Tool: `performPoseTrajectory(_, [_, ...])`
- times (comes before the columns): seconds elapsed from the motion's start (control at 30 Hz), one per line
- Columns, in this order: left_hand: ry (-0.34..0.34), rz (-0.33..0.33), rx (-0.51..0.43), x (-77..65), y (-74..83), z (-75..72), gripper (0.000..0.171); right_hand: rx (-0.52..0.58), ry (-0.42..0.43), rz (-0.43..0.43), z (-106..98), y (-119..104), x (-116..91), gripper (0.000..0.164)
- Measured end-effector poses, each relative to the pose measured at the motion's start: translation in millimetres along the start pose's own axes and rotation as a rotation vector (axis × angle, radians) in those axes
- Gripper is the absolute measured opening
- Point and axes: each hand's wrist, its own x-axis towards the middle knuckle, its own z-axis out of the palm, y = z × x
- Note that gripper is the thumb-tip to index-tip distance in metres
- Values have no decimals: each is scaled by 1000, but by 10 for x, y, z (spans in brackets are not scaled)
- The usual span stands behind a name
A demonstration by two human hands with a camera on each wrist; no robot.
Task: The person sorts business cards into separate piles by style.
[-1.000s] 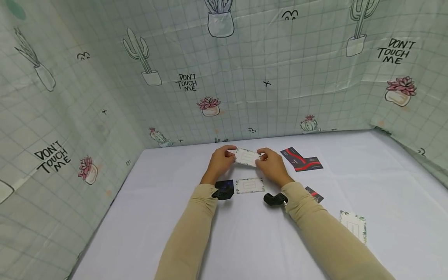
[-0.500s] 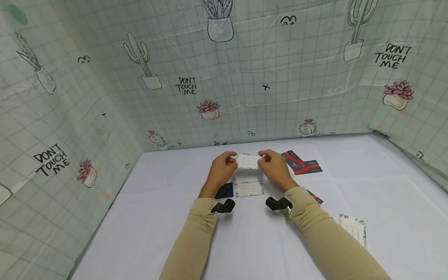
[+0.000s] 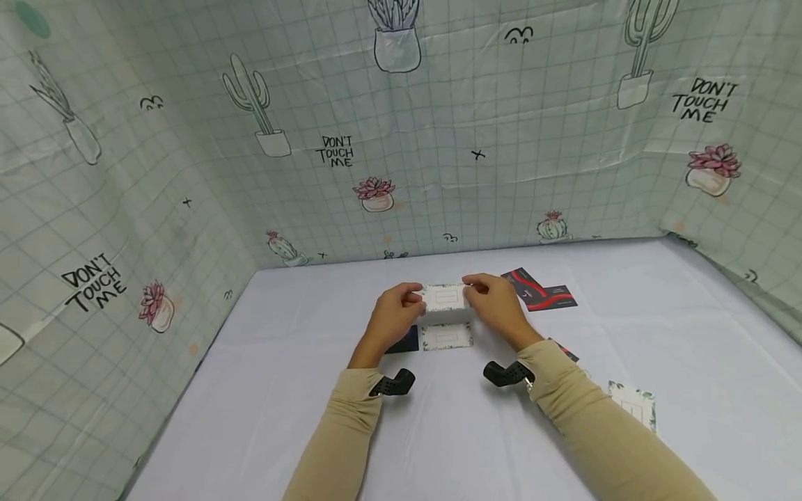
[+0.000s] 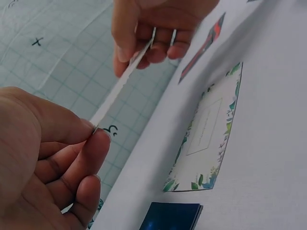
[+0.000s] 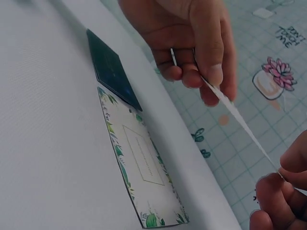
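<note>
Between my two hands a white card with a leafy border is held up off the table. My left hand pinches its left edge between thumb and fingers; my right hand pinches the right edge the same way. Both wrist views show the held card edge-on, as a thin white strip. Below it, flat on the table, lies another leaf-bordered card with a small framed text in its middle. Just left of that one is a dark blue card, partly hidden by my left wrist in the head view.
Two black-and-red cards overlap on the table right of my right hand. A further black-and-red card is mostly covered by my right forearm. Another leafy card lies at the right. A patterned cloth hangs behind the white table.
Both hands have come slightly lower and nearer with the held card, which has gone from tilted to nearly level. The cards on the table have stayed put.
</note>
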Motion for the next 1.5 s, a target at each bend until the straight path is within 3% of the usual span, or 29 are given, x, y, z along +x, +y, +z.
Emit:
performPoseTrajectory(0.33, [7,-22,-83,-133,0,56,44,-5,-23,-21,-30,18,-154,36])
performPoseTrajectory(0.8, [-23,-43,-48,-212,-14,132,43,-13,-14,-66,-103,64,-235,33])
performPoseTrajectory(1.1, [-46,-34,-44,-248,-41,58,45,0,-90,-51,-95,106,-258,33])
performPoseTrajectory(1.27, [-86,-55,-17,-285,-47,21,48,-40,-122,-47,-88,114,-278,38])
performPoseTrajectory(1.5, [-132,-94,-47,-307,-65,-11,52,-56,-144,-69,-74,127,-307,39])
